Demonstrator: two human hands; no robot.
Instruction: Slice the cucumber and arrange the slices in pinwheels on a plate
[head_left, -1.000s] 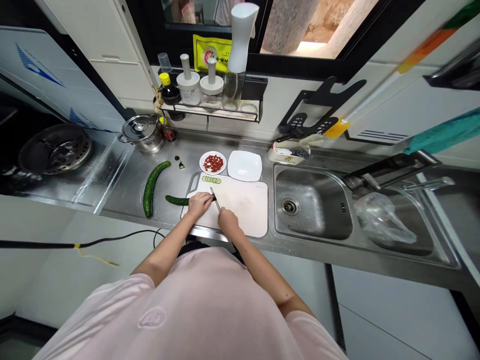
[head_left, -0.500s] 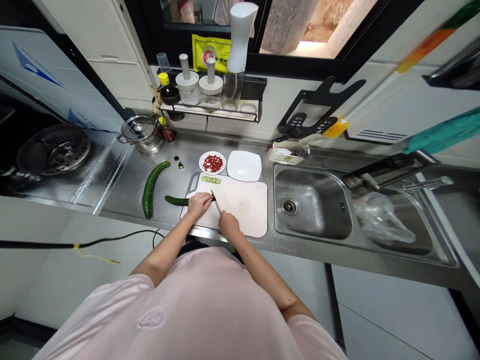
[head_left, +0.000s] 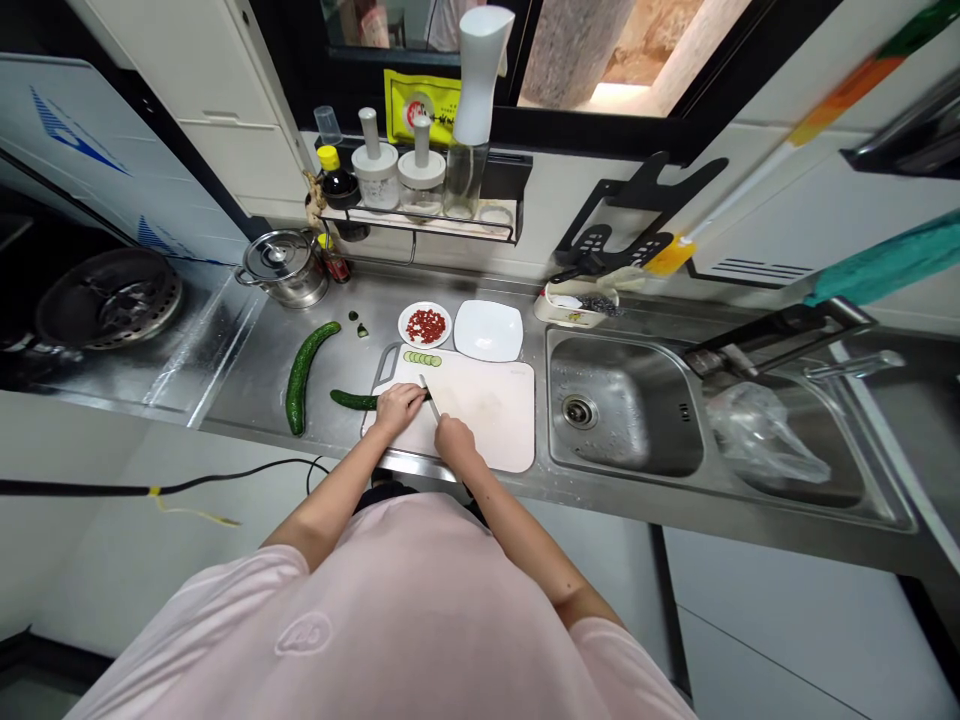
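My left hand (head_left: 399, 407) grips a dark green cucumber (head_left: 354, 400) lying across the left edge of a white cutting board (head_left: 487, 420), with its fingers over the cut end. My right hand (head_left: 455, 441) holds a kitchen knife (head_left: 430, 396) upright against that end, its blade close to my left fingers. Several round cucumber slices (head_left: 422, 359) lie in a row at the board's far edge. A longer whole cucumber (head_left: 302, 377) rests on the steel counter (head_left: 247, 380) left of the board.
Behind the board are a small plate of chopped red chili (head_left: 425, 325) and a square white plate (head_left: 488, 331). A steel pot (head_left: 285, 268) stands at the back left. A steel sink (head_left: 621, 405) lies to the right, with a plastic bag (head_left: 765, 435) in its second basin.
My right hand and the knife have shifted only slightly at the cucumber's end. My left hand, the cucumber and the slices look the same.
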